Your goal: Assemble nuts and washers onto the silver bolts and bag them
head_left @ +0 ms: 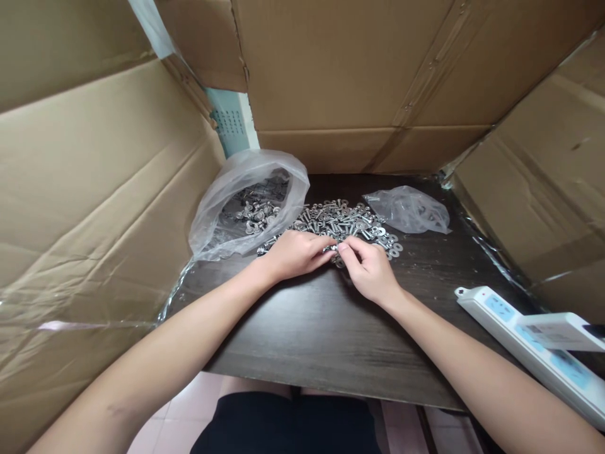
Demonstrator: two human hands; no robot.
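My left hand (300,255) is closed, thumb and forefinger pinching a small shiny metal bolt (332,248). At the bolt's right end, the fingertips of my right hand (369,270) are pressed together. Whatever small piece they pinch is hidden by the fingers. Both hands meet at the front edge of a pile of loose bolts and washers (345,219) on the dark table. To the left of the pile lies an open clear plastic bag (204,222), with several bolts carrying washers (259,217) inside it.
A crumpled clear bag (412,209) lies to the pile's right. The dark wooden table (302,328) has cardboard walls (359,69) at its back and sides. A white power strip (482,302) with a plugged-in white adapter (558,331) sits at the right edge.
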